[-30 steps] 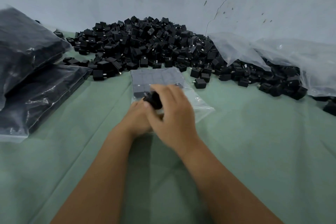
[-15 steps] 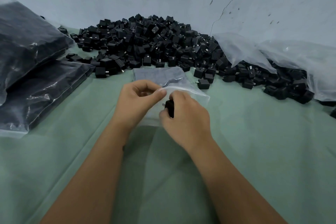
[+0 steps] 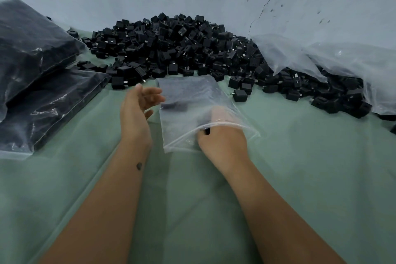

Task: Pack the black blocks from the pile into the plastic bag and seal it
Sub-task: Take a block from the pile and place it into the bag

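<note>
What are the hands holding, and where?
The right hand, reaching into the clear plastic bag, pinches a small black block; the exact grip is hidden. The left hand holds nothing.

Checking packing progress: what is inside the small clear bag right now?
Inside the plastic bag: a dark row of black blocks and the right hand fingers. The film blurs any count.

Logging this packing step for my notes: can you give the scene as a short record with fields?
bag: clear plastic zip bag lying on green cloth, mouth open
right hand: fingers inside bag mouth, grip on a black block
left hand: open, beside bag
supply: pile of black blocks behind
sealed: no
</note>
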Demonstrator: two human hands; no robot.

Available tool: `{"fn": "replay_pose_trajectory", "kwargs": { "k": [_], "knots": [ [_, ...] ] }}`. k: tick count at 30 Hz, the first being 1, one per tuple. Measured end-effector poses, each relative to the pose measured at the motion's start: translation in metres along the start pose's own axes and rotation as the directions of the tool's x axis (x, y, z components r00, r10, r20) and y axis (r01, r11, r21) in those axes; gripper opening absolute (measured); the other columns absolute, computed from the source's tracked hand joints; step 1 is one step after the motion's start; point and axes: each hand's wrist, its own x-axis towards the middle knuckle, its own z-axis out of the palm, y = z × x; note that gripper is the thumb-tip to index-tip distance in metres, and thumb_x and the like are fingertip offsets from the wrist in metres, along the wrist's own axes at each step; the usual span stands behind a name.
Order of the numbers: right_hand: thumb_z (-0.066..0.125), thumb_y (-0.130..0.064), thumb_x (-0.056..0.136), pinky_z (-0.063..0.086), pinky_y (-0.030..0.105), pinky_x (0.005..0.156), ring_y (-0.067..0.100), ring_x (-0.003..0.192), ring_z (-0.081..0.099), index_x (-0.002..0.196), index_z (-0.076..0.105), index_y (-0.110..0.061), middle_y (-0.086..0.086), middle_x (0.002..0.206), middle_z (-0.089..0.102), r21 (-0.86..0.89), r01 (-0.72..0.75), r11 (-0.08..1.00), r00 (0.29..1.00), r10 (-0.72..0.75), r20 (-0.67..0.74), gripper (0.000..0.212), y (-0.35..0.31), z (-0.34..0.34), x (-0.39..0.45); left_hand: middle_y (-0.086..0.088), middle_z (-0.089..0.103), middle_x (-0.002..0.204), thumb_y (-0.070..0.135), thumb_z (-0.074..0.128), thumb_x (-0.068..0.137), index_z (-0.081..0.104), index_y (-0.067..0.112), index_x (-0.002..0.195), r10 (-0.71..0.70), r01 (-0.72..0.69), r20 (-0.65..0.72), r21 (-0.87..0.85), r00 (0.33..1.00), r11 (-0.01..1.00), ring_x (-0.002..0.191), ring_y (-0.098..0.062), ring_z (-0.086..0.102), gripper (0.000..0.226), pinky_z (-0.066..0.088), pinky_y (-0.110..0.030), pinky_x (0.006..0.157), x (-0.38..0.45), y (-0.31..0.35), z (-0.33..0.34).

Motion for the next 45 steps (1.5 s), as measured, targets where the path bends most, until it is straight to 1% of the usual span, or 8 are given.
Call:
{"fn": "replay_pose_trajectory", "kwargs": {
  "k": [8,17,19,22,27,31,40,45],
  "knots": [
    [0.053,-0.020,0.094,0.031,0.021,0.072,0.017,0.092,0.053,0.109,0.059,-0.021,-0.003,0.095,0.057,0.222,-0.006,0.975,1.000,0.012,-0.028,0.016,0.008,0.001,0.003,0.009,0.070,0.067,0.033,0.039,0.099,0.067,0.023,0.078,-0.043,0.044,-0.013,0.053,0.999,0.998,0.065,0.000,0.062,0.037,0.038,-0.033,0.078,0.005,-0.006,0.001],
    [0.047,-0.031,0.092,0.029,0.029,0.053,0.018,0.064,0.050,0.062,0.050,-0.021,-0.007,0.058,0.040,-0.155,-0.020,0.988,0.994,0.002,-0.113,0.032,0.003,0.000,0.002,0.009,0.070,0.065,0.029,0.043,0.098,0.068,0.023,0.077,-0.033,0.038,-0.054,0.097,0.998,0.995,0.063,0.004,0.062,0.033,0.039,-0.029,0.073,0.005,-0.006,0.004],
    [0.044,-0.028,0.092,0.037,0.029,0.063,0.015,0.072,0.053,0.102,0.066,-0.030,-0.009,0.067,0.046,-0.136,0.014,0.991,1.000,-0.011,0.018,0.025,0.004,-0.001,0.001,0.009,0.070,0.066,0.027,0.044,0.097,0.068,0.023,0.078,-0.034,0.039,-0.064,0.081,0.997,0.996,0.065,0.003,0.063,0.031,0.039,-0.028,0.073,0.005,-0.005,0.004],
    [0.042,-0.027,0.086,0.038,0.025,0.068,0.012,0.086,0.053,0.138,0.041,-0.047,-0.011,0.089,0.058,-0.001,0.033,0.999,0.994,-0.033,0.108,0.055,0.003,-0.004,-0.001,0.009,0.069,0.064,0.025,0.047,0.095,0.069,0.023,0.076,-0.052,0.055,-0.117,0.020,0.992,0.998,0.068,-0.001,0.063,0.029,0.042,-0.027,0.076,0.005,-0.003,0.003],
    [0.044,-0.030,0.081,0.035,0.028,0.069,0.014,0.082,0.051,0.092,0.060,-0.031,-0.009,0.071,0.054,-0.018,0.077,0.997,0.996,-0.076,0.044,0.020,0.003,0.002,-0.001,0.010,0.068,0.064,0.023,0.047,0.095,0.068,0.022,0.077,-0.070,0.071,-0.146,0.001,0.987,0.997,0.073,-0.004,0.062,0.028,0.044,-0.025,0.077,0.006,-0.003,0.003],
    [0.045,-0.027,0.081,0.041,0.033,0.082,0.021,0.097,0.048,0.105,0.057,-0.032,-0.008,0.098,0.054,-0.085,0.094,0.992,0.989,-0.083,0.123,0.027,-0.001,0.003,0.009,0.010,0.067,0.068,0.021,0.046,0.095,0.067,0.021,0.078,-0.052,0.060,-0.126,0.061,0.991,0.996,0.067,0.001,0.060,0.027,0.040,-0.022,0.071,0.005,-0.005,0.006],
    [0.047,-0.017,0.085,0.041,0.028,0.057,0.018,0.068,0.053,0.101,0.057,-0.026,-0.008,0.070,0.050,-0.119,0.133,0.984,0.986,-0.119,0.116,0.021,-0.001,0.009,0.040,0.009,0.067,0.069,0.016,0.047,0.095,0.066,0.021,0.075,-0.030,0.037,-0.076,0.092,0.997,0.995,0.067,0.003,0.060,0.028,0.041,-0.021,0.071,0.002,-0.003,0.012],
    [0.045,-0.022,0.087,0.042,0.033,0.069,0.020,0.079,0.050,0.102,0.055,-0.025,-0.003,0.094,0.052,-0.248,0.184,0.951,0.979,-0.155,0.133,0.018,-0.004,0.013,0.038,0.018,0.073,0.082,0.014,0.053,0.095,0.073,0.021,0.082,0.061,-0.094,0.177,0.184,0.982,0.979,0.079,0.012,0.060,0.025,0.042,-0.002,0.068,0.000,-0.008,0.012]
  ]
}}
